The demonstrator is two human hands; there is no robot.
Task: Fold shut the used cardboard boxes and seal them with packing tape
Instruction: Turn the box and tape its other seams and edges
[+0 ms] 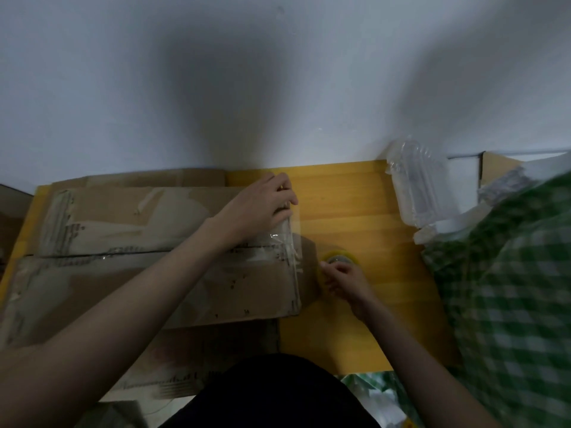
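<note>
Dim, flat indoor light. Broad soft shadows fall on the white wall [278,72] toward twelve o'clock. Motion blur smears the green checked cloth [509,288] at three o'clock; wide-angle bending shows at the edges.

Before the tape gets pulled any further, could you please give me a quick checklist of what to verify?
1. Box flaps folded shut, seam closed: ok.
2. Left hand holds the tape end down at the box's right edge: ok.
3. Right hand grips the tape roll, just off the box's right end on the table: ok.
4. Clear tape lies flat along the seam without wrinkles: cannot tell, the picture is blurred.
5. Tape runs over the edge and down the end wall: cannot tell.
6. Plastic container stands apart from the roll's path: ok.
</note>
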